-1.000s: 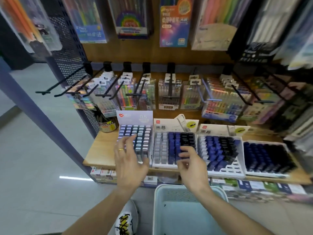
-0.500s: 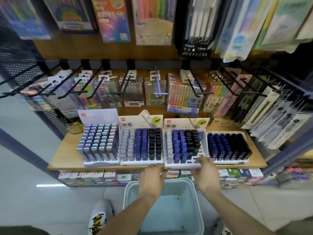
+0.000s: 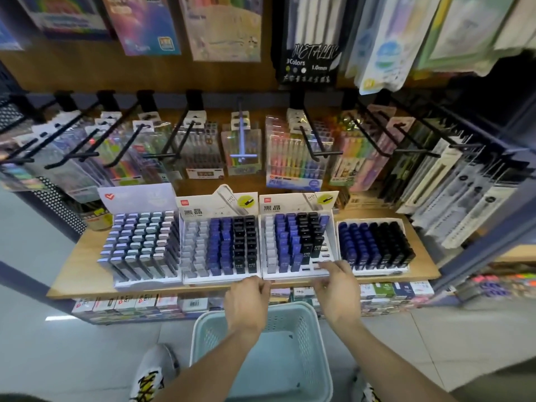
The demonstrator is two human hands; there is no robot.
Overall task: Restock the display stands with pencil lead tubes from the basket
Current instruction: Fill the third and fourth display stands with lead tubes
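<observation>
Four display stands of pencil lead tubes sit side by side on a wooden shelf (image 3: 87, 265). The third stand (image 3: 298, 236) holds grey, blue and black tubes, with open slots at its front right. My left hand (image 3: 248, 300) curls its fingers round this stand's front left corner. My right hand (image 3: 338, 285) grips its front right corner, fingers lying over the lip. Neither hand holds a tube. The pale green basket (image 3: 316, 358) stands on the floor below my arms, and no tubes show inside it.
The other stands are the lavender one (image 3: 139, 245), the second (image 3: 220, 242) and the fourth (image 3: 374, 245). Black pegs with hanging pen packs (image 3: 293, 158) jut out above them. Boxed stock (image 3: 130, 303) fills the lower shelf. My shoe (image 3: 150, 378) is left of the basket.
My hands moved from the two left stands to the third stand's front edge and stay there. The view swung right and drew closer.
</observation>
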